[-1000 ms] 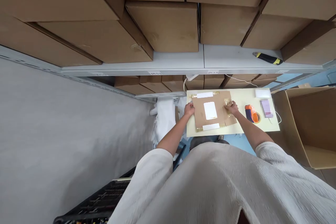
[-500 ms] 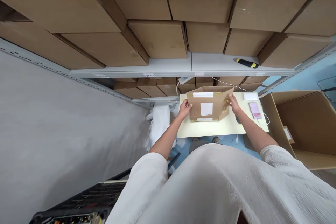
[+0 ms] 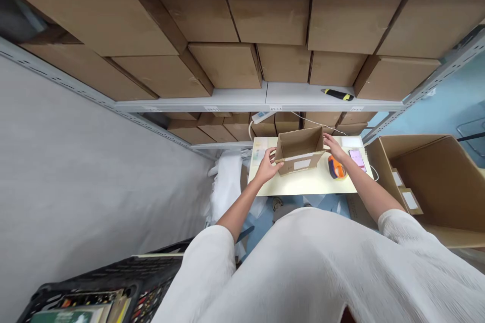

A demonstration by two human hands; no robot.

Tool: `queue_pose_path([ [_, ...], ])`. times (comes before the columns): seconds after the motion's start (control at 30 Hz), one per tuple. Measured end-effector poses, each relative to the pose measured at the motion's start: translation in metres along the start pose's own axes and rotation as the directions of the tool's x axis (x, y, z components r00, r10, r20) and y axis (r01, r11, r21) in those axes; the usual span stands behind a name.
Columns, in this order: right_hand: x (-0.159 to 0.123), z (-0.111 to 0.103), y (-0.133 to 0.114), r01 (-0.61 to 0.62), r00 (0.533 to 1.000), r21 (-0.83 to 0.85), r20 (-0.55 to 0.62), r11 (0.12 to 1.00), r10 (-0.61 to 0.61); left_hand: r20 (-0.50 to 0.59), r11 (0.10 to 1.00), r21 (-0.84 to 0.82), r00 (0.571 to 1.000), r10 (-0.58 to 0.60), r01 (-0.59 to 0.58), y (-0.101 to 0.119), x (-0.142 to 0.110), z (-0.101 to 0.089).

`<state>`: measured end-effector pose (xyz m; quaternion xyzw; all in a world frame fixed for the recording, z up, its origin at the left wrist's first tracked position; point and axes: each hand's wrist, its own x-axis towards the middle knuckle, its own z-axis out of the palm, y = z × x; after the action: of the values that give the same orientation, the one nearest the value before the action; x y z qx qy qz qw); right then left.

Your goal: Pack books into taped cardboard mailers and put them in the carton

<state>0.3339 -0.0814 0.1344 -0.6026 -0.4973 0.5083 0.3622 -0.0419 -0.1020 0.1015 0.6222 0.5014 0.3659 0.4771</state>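
A small cardboard box (image 3: 290, 167) stands upright over the pale table (image 3: 273, 189), its opening facing up and a white label on its front wall. At the box's left side my left hand (image 3: 267, 166) grips the wall, thumb toward the front and fingers behind. My right hand (image 3: 333, 146) holds the upper right corner, with part of its grip hidden by the box. Just right of the box, an orange and dark tape dispenser (image 3: 336, 167) rests on the table near my right forearm.
A phone (image 3: 357, 159) lies at the table's right end. A large open carton (image 3: 447, 181) stands to the right. Shelves of brown boxes (image 3: 223, 65) rise ahead, with a utility knife (image 3: 337, 94) on the ledge. A black crate (image 3: 140, 282) of books sits lower left.
The box has tipped from showing its labelled broad face to standing with its opening upward. Both hands have shifted on its sides. The tape dispenser has come into fuller view.
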Motion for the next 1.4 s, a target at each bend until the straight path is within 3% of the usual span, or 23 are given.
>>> queue_pose_path([
  [0.17, -0.006, -0.007, -0.002, 0.017, 0.995, -0.038, 0.096, 0.999, -0.013, 0.056, 0.981, 0.186, 0.998, 0.042, -0.052, 0.002, -0.003, 0.005],
  [0.3, -0.006, -0.005, -0.003, -0.019, 0.999, -0.127, 0.048, 0.992, 0.025, 0.058, 0.941, 0.328, 0.996, 0.067, -0.083, 0.001, -0.001, 0.003],
  [0.4, -0.003, -0.003, -0.007, -0.027, 0.999, -0.248, 0.020, 0.968, 0.033, 0.066, 0.931, 0.355, 0.995, 0.068, -0.087, 0.000, 0.003, 0.001],
  [0.53, 0.004, 0.001, -0.015, 0.061, 0.998, -0.403, 0.015, 0.913, -0.061, 0.099, 0.931, 0.348, 0.992, 0.084, -0.114, 0.001, 0.007, -0.002],
  [0.67, 0.014, 0.003, -0.021, 0.097, 0.994, -0.578, 0.016, 0.810, -0.108, 0.024, 0.954, 0.290, 0.998, 0.066, -0.070, 0.003, 0.009, -0.002],
  [0.73, 0.019, 0.000, -0.023, 0.097, 0.994, -0.566, 0.023, 0.819, -0.103, -0.015, 0.963, 0.267, 0.998, 0.054, -0.048, 0.003, 0.010, -0.001],
  [0.83, 0.023, -0.008, -0.024, 0.064, 0.997, -0.409, 0.070, 0.910, -0.039, -0.052, 0.965, 0.259, 0.997, 0.054, -0.038, -0.002, 0.015, 0.000],
  [1.0, 0.014, -0.008, -0.012, 0.063, 0.989, -0.360, 0.147, 0.931, -0.010, -0.006, 0.950, 0.307, 0.998, 0.066, -0.061, -0.016, 0.028, 0.005],
  [1.17, 0.006, 0.009, 0.011, 0.083, 0.995, -0.366, 0.088, 0.927, -0.054, 0.102, 0.946, 0.320, 0.995, 0.022, -0.054, -0.029, 0.042, 0.008],
  [1.4, 0.002, 0.015, 0.023, 0.091, 0.996, -0.344, 0.041, 0.934, -0.081, 0.122, 0.946, 0.315, 0.992, 0.039, -0.076, -0.043, 0.046, 0.009],
])
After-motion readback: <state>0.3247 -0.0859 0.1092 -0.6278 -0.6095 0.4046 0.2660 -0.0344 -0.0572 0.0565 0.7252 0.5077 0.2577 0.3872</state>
